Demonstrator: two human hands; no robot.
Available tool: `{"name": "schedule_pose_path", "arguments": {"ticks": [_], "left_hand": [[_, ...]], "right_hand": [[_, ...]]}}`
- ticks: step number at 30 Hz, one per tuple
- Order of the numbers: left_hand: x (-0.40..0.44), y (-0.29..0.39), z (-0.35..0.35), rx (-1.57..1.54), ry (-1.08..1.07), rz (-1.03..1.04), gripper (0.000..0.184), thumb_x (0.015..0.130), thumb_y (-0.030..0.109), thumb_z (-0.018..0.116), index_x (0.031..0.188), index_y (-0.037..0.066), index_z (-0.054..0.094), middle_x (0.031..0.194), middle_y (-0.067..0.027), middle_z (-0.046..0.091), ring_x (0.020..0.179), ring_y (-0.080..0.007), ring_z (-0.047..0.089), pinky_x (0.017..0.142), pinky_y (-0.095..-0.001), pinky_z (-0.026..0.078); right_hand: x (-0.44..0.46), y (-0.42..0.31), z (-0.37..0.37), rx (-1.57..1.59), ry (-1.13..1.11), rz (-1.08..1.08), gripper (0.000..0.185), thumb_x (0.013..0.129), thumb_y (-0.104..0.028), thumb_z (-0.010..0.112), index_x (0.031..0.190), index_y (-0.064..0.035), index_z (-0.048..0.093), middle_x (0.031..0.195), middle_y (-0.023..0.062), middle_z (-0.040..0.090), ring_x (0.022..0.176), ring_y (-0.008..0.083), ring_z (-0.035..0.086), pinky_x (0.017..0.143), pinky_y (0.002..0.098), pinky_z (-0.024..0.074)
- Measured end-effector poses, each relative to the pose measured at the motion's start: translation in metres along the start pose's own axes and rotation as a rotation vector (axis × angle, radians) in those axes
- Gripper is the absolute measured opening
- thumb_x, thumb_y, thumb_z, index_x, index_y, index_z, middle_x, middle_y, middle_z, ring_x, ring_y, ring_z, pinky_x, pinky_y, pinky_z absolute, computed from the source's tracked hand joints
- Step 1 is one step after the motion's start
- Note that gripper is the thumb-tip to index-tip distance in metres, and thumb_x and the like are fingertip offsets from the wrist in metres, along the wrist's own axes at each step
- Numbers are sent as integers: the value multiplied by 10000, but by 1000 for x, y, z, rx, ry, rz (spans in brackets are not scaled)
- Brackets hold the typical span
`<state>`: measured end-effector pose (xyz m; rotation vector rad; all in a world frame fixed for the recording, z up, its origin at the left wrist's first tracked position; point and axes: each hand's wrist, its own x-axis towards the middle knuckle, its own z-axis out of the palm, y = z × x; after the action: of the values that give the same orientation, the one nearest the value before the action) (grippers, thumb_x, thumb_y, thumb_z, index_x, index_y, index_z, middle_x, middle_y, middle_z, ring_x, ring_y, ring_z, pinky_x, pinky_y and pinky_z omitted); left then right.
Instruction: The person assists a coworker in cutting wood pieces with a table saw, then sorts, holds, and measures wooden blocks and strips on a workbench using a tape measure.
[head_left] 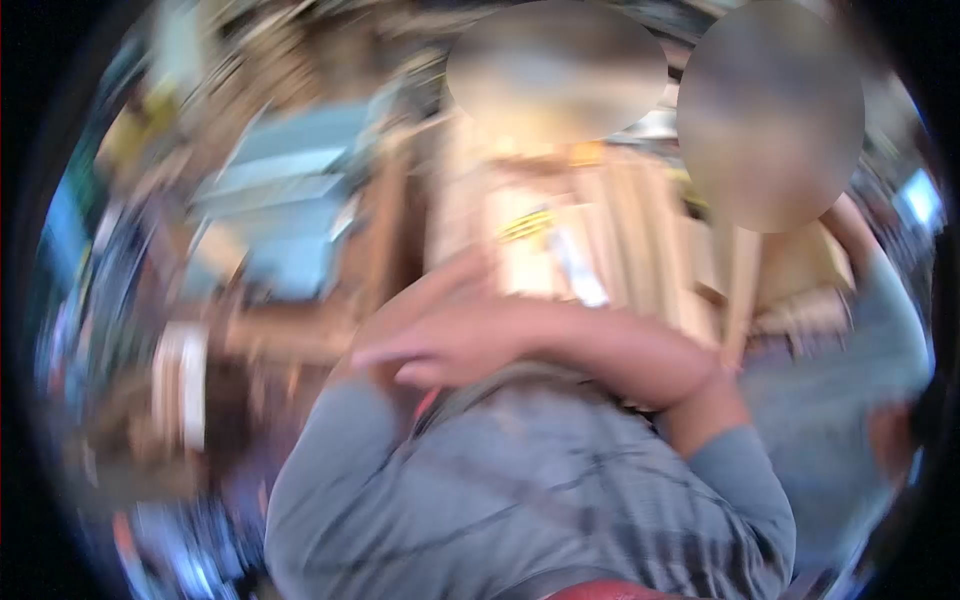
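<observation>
Everything is smeared by motion. My right hand (pixel 440 345) lies across my left forearm, in front of my body, with a finger stretched to the left and another apart below it; nothing shows in it. My left arm reaches up and to the right behind it, and my left hand (pixel 475 270) is a blur at the near edge of the wooden boards (pixel 640 240), its fingers not distinct. Just beyond the hands, a yellow and black object (pixel 526 226) and a white-blue strip (pixel 578 268) lie on the pale wood.
Blue-grey panels (pixel 290 210) are at the upper left, beside a brown wooden edge (pixel 385 210). A pale stack (pixel 183 385) sits at the lower left. At the right, a person in a grey sleeve (pixel 895 320) is close by. An orange item (pixel 586 153) lies farther back.
</observation>
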<state>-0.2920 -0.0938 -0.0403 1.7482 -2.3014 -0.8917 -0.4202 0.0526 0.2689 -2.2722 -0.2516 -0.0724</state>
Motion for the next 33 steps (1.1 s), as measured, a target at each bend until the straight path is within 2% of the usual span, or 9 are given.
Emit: {"name": "schedule_pose_path", "arguments": {"ticks": [3, 4, 6, 7, 9, 12, 18, 26, 33], "left_hand": [[13, -1, -17, 577, -22, 596, 154, 781, 108, 573, 713, 14, 674, 740, -207, 653, 740, -323, 663, 704, -450, 523], [12, -6, -16, 399, -19, 471, 167, 814, 138, 575, 857, -14, 631, 802, -232, 648, 814, -369, 647, 749, -455, 519], [9, -19, -10, 5, 42, 247, 377, 880, 197, 580, 1145, -69, 545, 925, -281, 637, 961, -462, 617, 841, -466, 513], [8, -12, -11, -37, 42, 217, 472, 905, 179, 600, 1307, -22, 456, 884, -232, 657, 825, -372, 673, 709, -419, 565], [-23, 41, -30, -571, -158, -98, 474, 922, 128, 591, 1358, 13, 444, 799, -159, 658, 645, -240, 676, 527, -340, 556], [-19, 21, -13, -692, -46, -147, 528, 941, 94, 565, 1435, 43, 385, 697, -77, 611, 494, -126, 592, 414, -248, 495], [-26, -13, 15, -1046, 198, -184, 366, 974, 165, 539, 1331, 87, 520, 642, 11, 497, 482, -88, 448, 409, -241, 365], [-45, -31, -13, -1135, 336, -307, 292, 950, 74, 500, 1226, 24, 582, 791, -54, 607, 606, -92, 554, 519, -223, 468], [-60, -32, -8, -1256, 389, -283, 285, 969, 101, 511, 1239, 24, 559, 888, -53, 615, 689, -103, 579, 640, -227, 513]], "right_hand": [[-57, 72, 34, 19, 92, 451, 461, 902, -209, 559, 1342, -73, 524, 1224, 206, 618, 1125, 352, 594, 960, 452, 458], [-76, 61, 37, -8, 81, 662, 458, 883, -237, 593, 1317, -98, 551, 1199, 208, 623, 1114, 363, 594, 937, 465, 467], [-130, 171, 102, -59, 355, 512, 421, 863, -260, 621, 1249, -95, 590, 1132, 202, 635, 1085, 358, 595, 925, 455, 470], [-151, 141, 103, 83, 487, 520, 424, 848, -241, 642, 1229, -63, 596, 1136, 203, 635, 1083, 339, 596, 922, 432, 472], [-187, 162, 143, 122, 620, 743, 413, 878, -221, 629, 1234, -16, 586, 1175, 192, 636, 1093, 301, 597, 937, 407, 469], [-214, 155, 191, 289, 809, 753, 415, 963, -286, 571, 1242, 21, 577, 1204, 167, 637, 1132, 243, 584, 976, 377, 457], [-243, 145, 303, 673, 1172, 1112, 389, 986, -343, 568, 1225, -42, 626, 1192, 99, 652, 1151, 182, 572, 1007, 354, 443], [-177, 138, 192, 184, 1060, 1101, 464, 907, -203, 606, 1335, -48, 516, 885, 131, 666, 799, 227, 642, 764, 363, 516], [-150, 172, 128, -75, 847, 1293, 546, 903, -257, 625, 1387, -109, 420, 898, 181, 692, 845, 372, 663, 753, 462, 517]]}}
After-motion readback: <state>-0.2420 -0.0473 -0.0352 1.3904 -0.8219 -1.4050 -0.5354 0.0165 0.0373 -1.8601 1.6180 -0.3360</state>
